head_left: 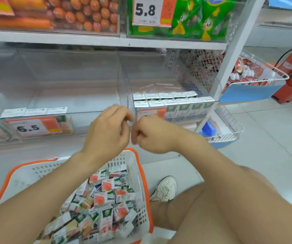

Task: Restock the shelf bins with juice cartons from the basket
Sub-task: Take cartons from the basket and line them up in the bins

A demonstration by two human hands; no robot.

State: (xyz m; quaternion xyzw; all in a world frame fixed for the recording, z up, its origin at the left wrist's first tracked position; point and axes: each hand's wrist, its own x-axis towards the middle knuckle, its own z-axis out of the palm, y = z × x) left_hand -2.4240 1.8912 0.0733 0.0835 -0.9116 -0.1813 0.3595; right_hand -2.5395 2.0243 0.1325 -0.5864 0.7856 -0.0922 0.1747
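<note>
Both hands meet knuckle to knuckle over the basket. The left hand (106, 131) and right hand (150, 136) have fingers curled in tight, too blurred to tell if they pinch anything. Small juice cartons (106, 199) are piled in the white plastic basket with the orange rim (142, 173), with more lined up in the clear plastic shelf bin (159, 81). Orange price tags read "6.5" (28, 128) and "5.8" (145, 9).

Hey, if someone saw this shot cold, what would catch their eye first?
Likely the left hand and right hand, meeting with curled fingers mid-frame; whether they pinch anything is unclear. Below them, a white orange-rimmed basket is heaped with jumbled juice cartons. The right bin holds two neat carton rows, the left bin only three cartons at its front.
</note>
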